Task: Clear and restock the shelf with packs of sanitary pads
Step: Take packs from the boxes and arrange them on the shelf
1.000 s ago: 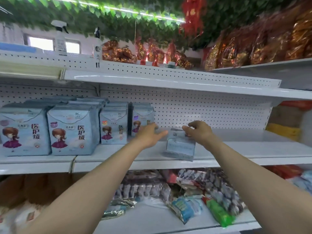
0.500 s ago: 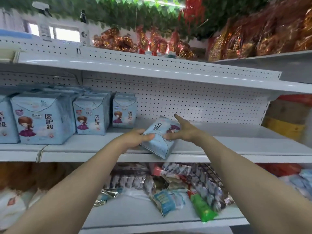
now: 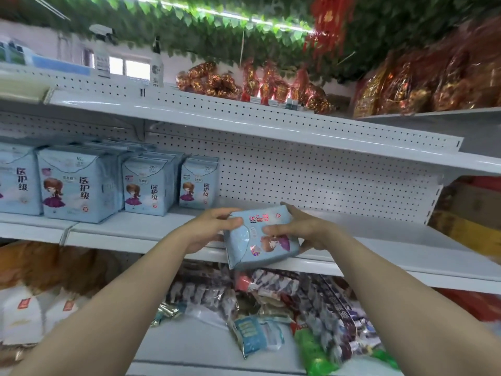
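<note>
The white metal shelf (image 3: 379, 237) with a perforated back panel carries a row of pale blue upright pad packs (image 3: 199, 185) at its left. Another pale blue soft plastic pack (image 3: 260, 240) hangs tilted over the shelf's front lip, lying sideways with its top end pointing left. The left hand (image 3: 208, 229) pinches that end and the right hand (image 3: 306, 232) clasps the other. The row's end lies up and to the left, nearer the left hand.

Bright, even light comes from a ceiling strip (image 3: 235, 17) and a small glaring window (image 3: 137, 69). Wide-angle bending curves the shelves (image 3: 244, 126); the right edge is motion-blurred.
</note>
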`<state>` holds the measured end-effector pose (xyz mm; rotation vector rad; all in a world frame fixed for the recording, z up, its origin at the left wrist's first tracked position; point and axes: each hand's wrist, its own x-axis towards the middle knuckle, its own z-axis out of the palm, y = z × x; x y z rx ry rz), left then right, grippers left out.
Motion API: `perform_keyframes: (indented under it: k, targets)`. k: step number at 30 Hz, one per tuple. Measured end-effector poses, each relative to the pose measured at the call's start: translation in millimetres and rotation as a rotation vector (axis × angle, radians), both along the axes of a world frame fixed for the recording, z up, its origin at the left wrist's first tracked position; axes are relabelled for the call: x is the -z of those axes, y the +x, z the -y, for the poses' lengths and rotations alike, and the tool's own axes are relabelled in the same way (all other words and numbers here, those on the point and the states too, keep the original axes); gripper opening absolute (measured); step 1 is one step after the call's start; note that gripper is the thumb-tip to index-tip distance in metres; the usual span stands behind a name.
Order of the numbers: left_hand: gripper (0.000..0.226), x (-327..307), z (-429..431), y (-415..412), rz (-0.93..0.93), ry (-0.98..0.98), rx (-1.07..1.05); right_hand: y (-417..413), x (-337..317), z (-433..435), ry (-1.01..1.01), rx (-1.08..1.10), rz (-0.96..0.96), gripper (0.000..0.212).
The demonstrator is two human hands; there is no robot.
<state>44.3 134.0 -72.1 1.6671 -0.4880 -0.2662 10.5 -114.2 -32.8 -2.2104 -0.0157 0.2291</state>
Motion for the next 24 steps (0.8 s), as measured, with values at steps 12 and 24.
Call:
perform_keyframes:
  k: [12,24]
  targets:
    - [0.031,-63.9,-12.6,-5.6,0.107,0.169,-0.192,-10.1,29.1,-28.3,0.673,-0.016,-0.003,0.047]
    - [0.065,-121.4,-89.7,45.6,0.351,0.688,-0.300,34.3,32.6,-104.4,0.527,0.061,0.145,0.087]
